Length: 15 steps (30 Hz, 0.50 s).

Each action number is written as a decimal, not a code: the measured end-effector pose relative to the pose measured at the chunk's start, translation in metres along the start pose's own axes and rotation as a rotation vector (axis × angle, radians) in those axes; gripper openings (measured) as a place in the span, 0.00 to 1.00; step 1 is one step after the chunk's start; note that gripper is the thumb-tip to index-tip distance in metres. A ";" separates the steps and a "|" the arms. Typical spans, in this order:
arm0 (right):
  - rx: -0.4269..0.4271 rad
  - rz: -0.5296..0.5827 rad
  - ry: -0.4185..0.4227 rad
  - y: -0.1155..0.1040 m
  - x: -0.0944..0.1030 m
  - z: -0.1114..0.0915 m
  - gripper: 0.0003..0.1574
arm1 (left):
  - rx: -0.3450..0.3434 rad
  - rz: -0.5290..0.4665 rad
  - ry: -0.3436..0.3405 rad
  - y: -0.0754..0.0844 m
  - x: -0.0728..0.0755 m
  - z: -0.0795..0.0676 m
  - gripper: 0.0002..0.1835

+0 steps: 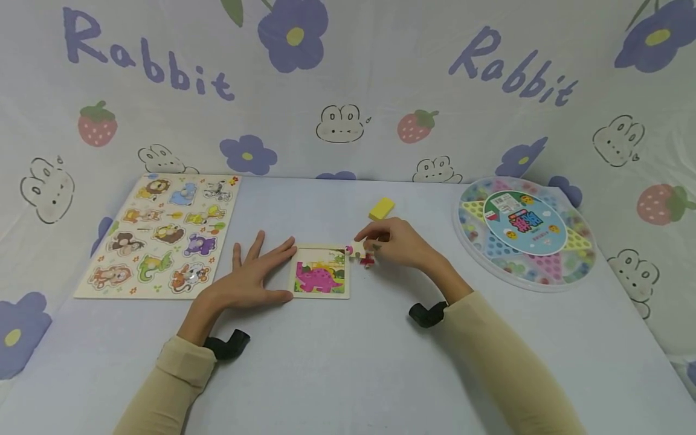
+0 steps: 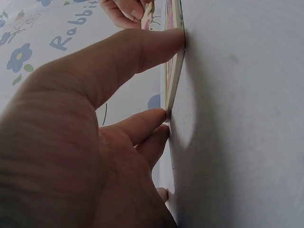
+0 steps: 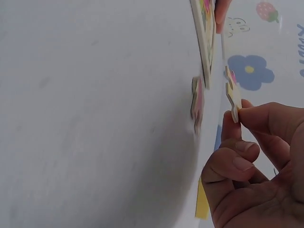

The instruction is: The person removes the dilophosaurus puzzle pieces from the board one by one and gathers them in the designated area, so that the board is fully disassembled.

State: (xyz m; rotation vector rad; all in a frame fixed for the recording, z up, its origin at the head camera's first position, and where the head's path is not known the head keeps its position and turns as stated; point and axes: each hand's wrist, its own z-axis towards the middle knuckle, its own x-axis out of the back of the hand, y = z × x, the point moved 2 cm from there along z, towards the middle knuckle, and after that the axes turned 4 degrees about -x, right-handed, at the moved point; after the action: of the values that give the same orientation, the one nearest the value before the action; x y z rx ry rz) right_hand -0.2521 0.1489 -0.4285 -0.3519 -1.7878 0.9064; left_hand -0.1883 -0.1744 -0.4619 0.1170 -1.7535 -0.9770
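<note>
A small wooden jigsaw puzzle (image 1: 321,281) with a pink dinosaur picture lies flat in the middle of the table; its upper left area shows bare board. My left hand (image 1: 244,278) spreads along its left side, with thumb and index fingertips touching the frame's edge. Just right of the puzzle, my right hand (image 1: 399,241) pinches a jigsaw piece (image 3: 232,97) between thumb and fingertips, raised above the table. Below it another jigsaw piece (image 3: 196,102), reddish on its face, lies on the table near the frame's right edge.
A yellow block (image 1: 382,208) sits behind my right hand. To the left lies a large animal puzzle board (image 1: 157,241). A round, clear-rimmed game box (image 1: 524,232) with colored beads stands at the right. Printed cloth (image 1: 348,78) hangs behind the table.
</note>
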 end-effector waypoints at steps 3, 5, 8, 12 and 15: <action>-0.011 -0.003 0.011 0.009 0.006 -0.005 0.14 | -0.004 -0.003 0.000 0.000 0.000 0.000 0.51; -0.023 -0.007 0.014 0.014 0.010 -0.009 0.13 | -0.005 -0.004 -0.001 0.000 0.000 0.000 0.51; -0.038 -0.017 0.018 0.021 0.015 -0.015 0.13 | -0.003 -0.003 0.001 0.000 0.000 0.000 0.51; -0.056 -0.029 0.021 0.030 0.019 -0.022 0.14 | 0.000 -0.004 0.003 0.000 0.000 -0.001 0.51; -0.065 -0.042 0.021 0.037 0.021 -0.026 0.14 | 0.002 -0.007 0.004 0.000 0.001 -0.001 0.51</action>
State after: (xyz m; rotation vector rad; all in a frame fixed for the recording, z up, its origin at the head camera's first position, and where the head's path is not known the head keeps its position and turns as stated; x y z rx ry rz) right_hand -0.2438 0.1974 -0.4361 -0.3623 -1.8014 0.8138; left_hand -0.1879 -0.1749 -0.4613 0.1259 -1.7520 -0.9792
